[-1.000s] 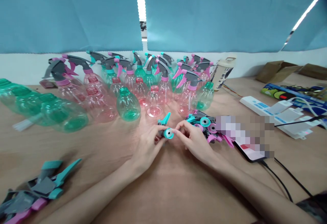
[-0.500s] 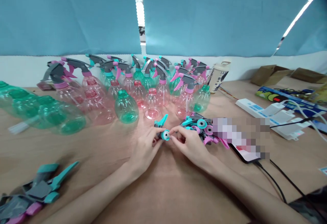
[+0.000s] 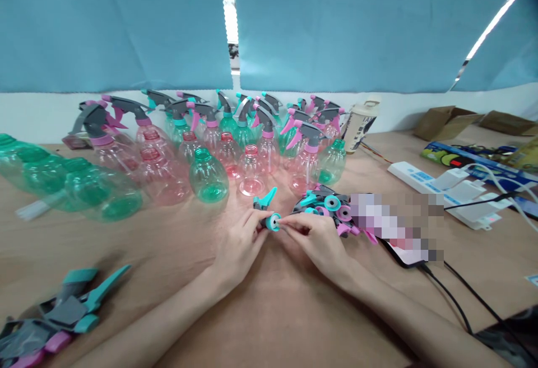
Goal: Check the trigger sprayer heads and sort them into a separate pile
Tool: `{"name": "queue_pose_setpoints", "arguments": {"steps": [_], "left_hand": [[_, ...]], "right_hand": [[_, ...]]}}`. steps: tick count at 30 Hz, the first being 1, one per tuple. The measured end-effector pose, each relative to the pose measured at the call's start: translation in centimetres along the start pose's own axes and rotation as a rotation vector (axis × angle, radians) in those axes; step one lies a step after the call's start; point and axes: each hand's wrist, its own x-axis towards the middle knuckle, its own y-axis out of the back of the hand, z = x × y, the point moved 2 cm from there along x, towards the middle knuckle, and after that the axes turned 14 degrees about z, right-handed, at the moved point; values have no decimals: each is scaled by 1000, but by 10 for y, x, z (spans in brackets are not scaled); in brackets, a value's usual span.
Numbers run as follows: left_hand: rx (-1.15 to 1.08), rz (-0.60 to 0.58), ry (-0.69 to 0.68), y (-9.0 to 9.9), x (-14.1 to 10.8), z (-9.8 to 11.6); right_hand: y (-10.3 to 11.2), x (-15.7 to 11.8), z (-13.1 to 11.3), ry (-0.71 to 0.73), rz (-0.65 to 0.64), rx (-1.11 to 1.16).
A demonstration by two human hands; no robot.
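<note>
My left hand (image 3: 240, 243) is closed around a grey and teal trigger spray head (image 3: 268, 197), its round collar (image 3: 272, 223) turned toward me with a white inner piece showing. At that opening, the thumb and fingertips of my right hand (image 3: 320, 242) are pinched together. Whatever lies between those fingertips is too small to make out. Behind my right hand is a pile of spray heads (image 3: 332, 204) in grey, teal and pink. Just beyond the held head, an uncapped pink bottle (image 3: 251, 172) and an uncapped green bottle (image 3: 208, 177) stand upright.
Rows of pink and green bottles, many with spray heads, fill the back of the table. More loose spray heads (image 3: 69, 309) lie front left. At right are a blurred-out phone (image 3: 406, 253), a power strip (image 3: 445, 191) with cables, a tumbler (image 3: 360, 124) and a cardboard box (image 3: 445, 122).
My right hand's fingertips have moved slightly left, closing in on the middle of the spray head's opening. My left hand stays nearly still with the spray head.
</note>
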Motion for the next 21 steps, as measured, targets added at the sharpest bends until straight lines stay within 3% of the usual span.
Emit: {"name": "queue_pose_setpoints", "arguments": {"steps": [21], "left_hand": [[8, -23, -25, -2, -4, -1]], "right_hand": [[-1, 0, 0, 73, -32, -9]]}}
